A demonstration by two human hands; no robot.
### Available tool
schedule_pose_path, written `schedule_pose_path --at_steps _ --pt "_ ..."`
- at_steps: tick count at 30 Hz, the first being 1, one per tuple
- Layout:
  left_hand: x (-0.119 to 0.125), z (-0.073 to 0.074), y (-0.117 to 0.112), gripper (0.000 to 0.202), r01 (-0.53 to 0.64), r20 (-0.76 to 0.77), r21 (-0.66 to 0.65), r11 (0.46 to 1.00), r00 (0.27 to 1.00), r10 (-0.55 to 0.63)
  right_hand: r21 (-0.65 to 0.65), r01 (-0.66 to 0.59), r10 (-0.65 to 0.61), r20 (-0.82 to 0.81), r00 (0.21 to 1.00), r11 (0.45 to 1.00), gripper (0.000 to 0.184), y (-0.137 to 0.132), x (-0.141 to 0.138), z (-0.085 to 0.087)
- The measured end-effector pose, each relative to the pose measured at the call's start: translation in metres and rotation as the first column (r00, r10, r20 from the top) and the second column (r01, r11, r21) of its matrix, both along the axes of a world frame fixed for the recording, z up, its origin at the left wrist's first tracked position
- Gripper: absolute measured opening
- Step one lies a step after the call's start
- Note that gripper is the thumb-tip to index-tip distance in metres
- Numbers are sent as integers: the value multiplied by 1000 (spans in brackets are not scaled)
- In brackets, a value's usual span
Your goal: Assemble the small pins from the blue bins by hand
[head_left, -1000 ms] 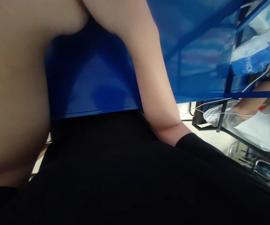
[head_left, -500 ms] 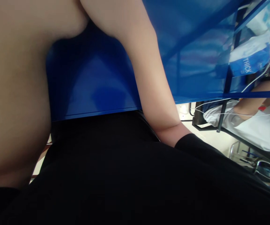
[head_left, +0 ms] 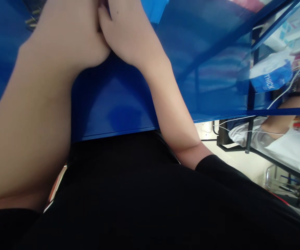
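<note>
Operator position: seated or standing at the glossy dark-blue flat-topped table (head_left: 212, 93), both forearms over its near edge. The bare left hand (head_left: 79, 38) is between 10 and 11 o'clock; the bare right hand (head_left: 126, 31) is between 11 and 12, thumb inward. The hands meet in view. Their fingertips are cropped or concealed, so finger closure and any gripped item cannot be determined.

Workpiece location: the nearest visible candidate, a light-blue smooth-faced object (head_left: 157, 11), is at 12 o'clock, just beside the right hand; contact is not confirmed. Small brass-coloured metallic pieces (head_left: 32, 21) are at 10 o'clock, beyond the left wrist.

Current step, by judgement: close two-handed handling. The next move probably calls for coordinated finger action, hands held together.
</note>
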State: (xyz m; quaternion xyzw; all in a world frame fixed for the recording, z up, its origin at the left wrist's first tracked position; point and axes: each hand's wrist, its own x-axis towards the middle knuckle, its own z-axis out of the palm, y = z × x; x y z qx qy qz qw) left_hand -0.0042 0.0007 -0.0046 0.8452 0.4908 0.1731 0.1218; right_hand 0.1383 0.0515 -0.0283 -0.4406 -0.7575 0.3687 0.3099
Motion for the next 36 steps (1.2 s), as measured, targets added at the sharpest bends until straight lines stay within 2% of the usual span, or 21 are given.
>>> schedule_pose_path --at_steps 2,4,6,7,8,12,13,16,20,24,29,33,36 --pt "-3 -2 0 47 -10 -34 -9 1000 999 10 83 -29 10 216 976 996 51 -6 0 8" --pt "-3 -2 1 44 -48 -25 -41 998 999 47 119 18 -53 298 953 993 55 -11 0 15" --pt "0 -3 2 42 -101 -13 -48 994 995 100 154 -2 -40 268 963 988 56 -14 -2 17" --pt "2 -4 4 41 -124 -15 -50 991 992 124 151 22 -59 244 968 988 55 -15 -3 17" --pt "3 -6 6 38 -210 -17 -4 978 978 210 147 88 -118 206 971 985 52 -16 -5 17" --pt "5 -14 13 33 -259 -7 82 962 966 260 162 133 -143 49 989 978 15 -21 -9 19" --pt "5 -15 14 32 -256 14 97 962 967 256 168 128 -135 34 990 977 12 -23 -9 20" --pt "3 -14 14 27 -260 102 107 960 963 249 202 149 -148 -20 989 968 20 -27 -7 23" --pt "2 -11 13 20 -297 260 42 954 925 276 204 139 -120 -103 987 969 18 -26 -7 20" --pt "2 -11 19 38 -308 457 -6 951 845 277 213 125 -81 -201 976 969 28 -24 -10 17" --pt "2 -12 25 56 -388 478 88 917 824 303 248 83 3 -326 945 965 38 -23 -13 16" --pt "1 -16 27 61 -429 591 118 895 755 284 242 35 36 -284 958 970 46 -21 -13 13" --pt "-4 -24 30 57 -354 713 55 934 668 211 239 19 29 -195 980 971 48 -19 -12 9"
